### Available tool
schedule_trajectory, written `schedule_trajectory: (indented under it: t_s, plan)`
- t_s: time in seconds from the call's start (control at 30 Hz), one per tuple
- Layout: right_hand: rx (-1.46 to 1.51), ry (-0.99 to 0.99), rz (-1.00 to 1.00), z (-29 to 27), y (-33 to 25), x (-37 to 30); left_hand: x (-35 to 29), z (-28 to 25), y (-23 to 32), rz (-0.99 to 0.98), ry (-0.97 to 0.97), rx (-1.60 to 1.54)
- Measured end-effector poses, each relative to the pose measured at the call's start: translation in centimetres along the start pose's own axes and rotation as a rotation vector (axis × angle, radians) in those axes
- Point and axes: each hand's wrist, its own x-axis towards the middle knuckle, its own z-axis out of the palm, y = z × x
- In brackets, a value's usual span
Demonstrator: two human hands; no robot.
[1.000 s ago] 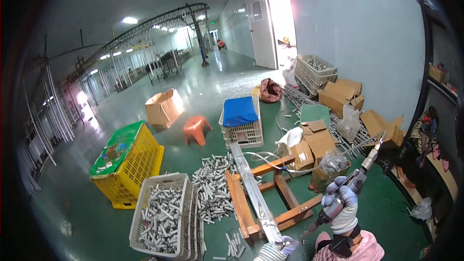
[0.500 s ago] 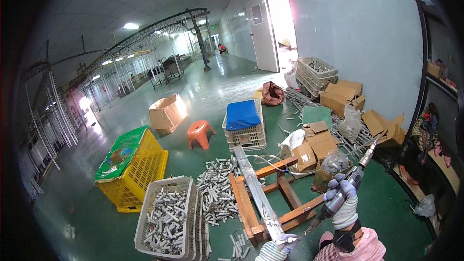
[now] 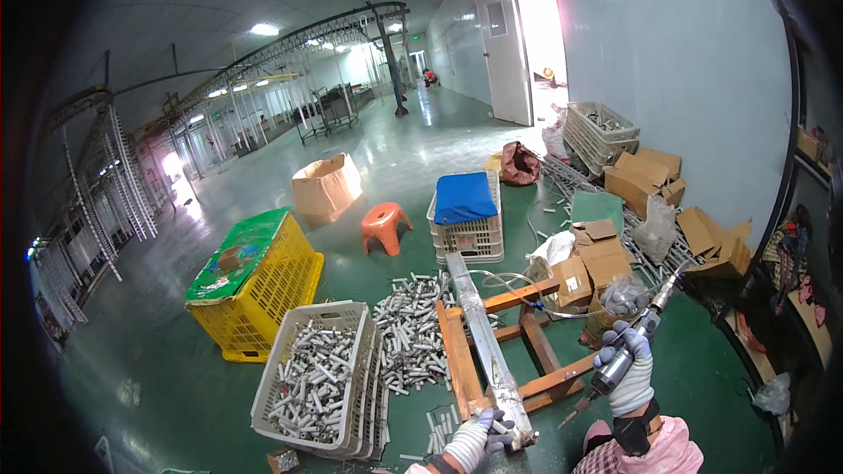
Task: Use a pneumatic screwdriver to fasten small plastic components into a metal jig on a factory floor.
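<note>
My right hand (image 3: 630, 369), in a striped glove, is wrapped round a dark and silver pneumatic screwdriver (image 3: 615, 372). Its thin bit points down and left, apart from the bar. My left hand (image 3: 479, 439), also gloved, curls its fingers by the near end of a metal-faced bar (image 3: 486, 333); what they hold is too small to name. The bar lies across a brown wooden frame (image 3: 463, 360). Left of the frame is a pile of short grey metal cylinders (image 3: 410, 333) on the floor, and a light grey crate (image 3: 349, 314) full of similar ones stands nearby.
A yellow crate (image 3: 272, 290) with a green cover stands at left. Beyond are an orange stool (image 3: 385, 226), an open carton (image 3: 327, 189) and a crate with a blue cover (image 3: 465, 199). Cartons (image 3: 606, 259), bags and metal racks line the right wall; an air hose (image 3: 505, 281) crosses behind the frame.
My left hand has moved left, and the screwdriver's bit has come away from it. The whole view has shifted a little, so the surroundings appear further right.
</note>
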Motion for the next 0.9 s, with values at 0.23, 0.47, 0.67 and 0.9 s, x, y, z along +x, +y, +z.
schedule_trajectory:
  t_s: [0.23, 0.47, 0.67, 0.9]
  plan:
    - [0.0, 0.013, 0.069, 0.0, 0.3, -0.3, 1.8, -4.2, -2.0, -0.043, 0.076, -0.106]
    - [-0.02, 0.071, 0.041, -0.3, 0.1, -0.2, 3.8, -11.2, 5.8, 0.677, -0.306, -0.398]
    - [-0.019, 0.041, 0.077, 0.1, 0.7, -0.1, 0.2, -11.4, 7.4, 0.836, 0.469, -0.578]
    - [-0.043, 0.071, 0.098, 0.2, 1.0, -0.7, 0.6, -6.9, 3.4, 0.467, 0.138, -0.455]
